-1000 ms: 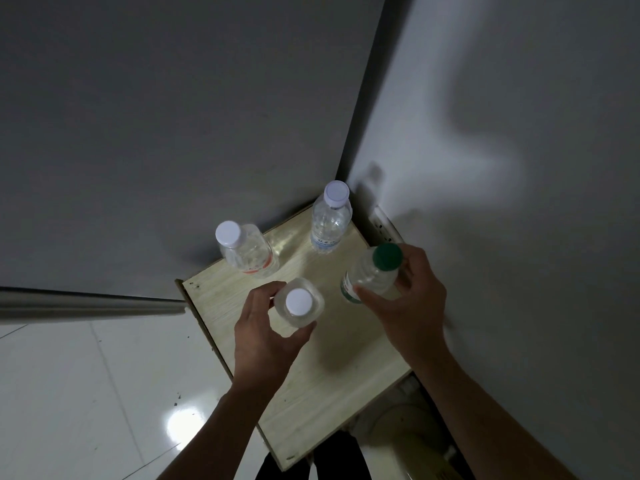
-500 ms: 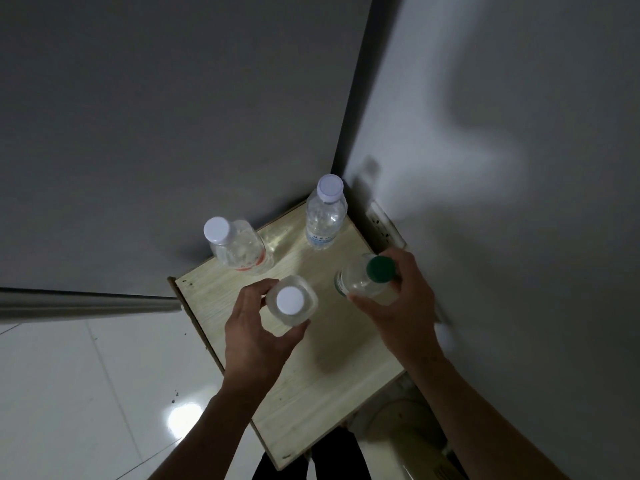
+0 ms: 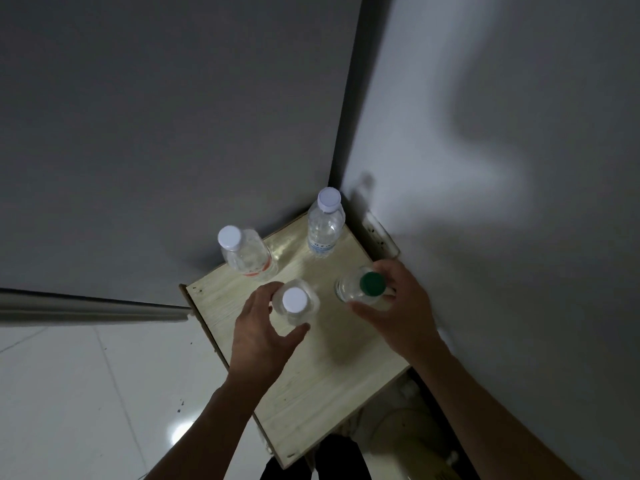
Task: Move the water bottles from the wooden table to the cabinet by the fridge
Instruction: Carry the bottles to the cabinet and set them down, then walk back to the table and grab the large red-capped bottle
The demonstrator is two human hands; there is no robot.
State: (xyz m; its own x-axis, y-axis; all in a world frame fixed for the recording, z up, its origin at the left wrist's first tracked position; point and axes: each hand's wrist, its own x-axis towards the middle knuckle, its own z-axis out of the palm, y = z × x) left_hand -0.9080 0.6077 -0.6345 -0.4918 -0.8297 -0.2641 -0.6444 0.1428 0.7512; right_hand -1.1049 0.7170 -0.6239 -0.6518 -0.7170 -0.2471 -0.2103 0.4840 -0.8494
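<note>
Two near bottles, white-capped (image 3: 294, 301) and green-capped (image 3: 367, 287), stand on the wooden tabletop (image 3: 311, 386), each in the grip of the left hand (image 3: 261, 336) and right hand (image 3: 401, 313); next, likely lifting both straight up, clear of the two bottles behind.

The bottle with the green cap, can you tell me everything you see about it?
The green-capped bottle is clear plastic with a round dark green screw cap. It stands about upright near the right edge of the wooden table, beside the wall. The right hand grips it, fingers curled around its body. Any label is hidden.
</note>
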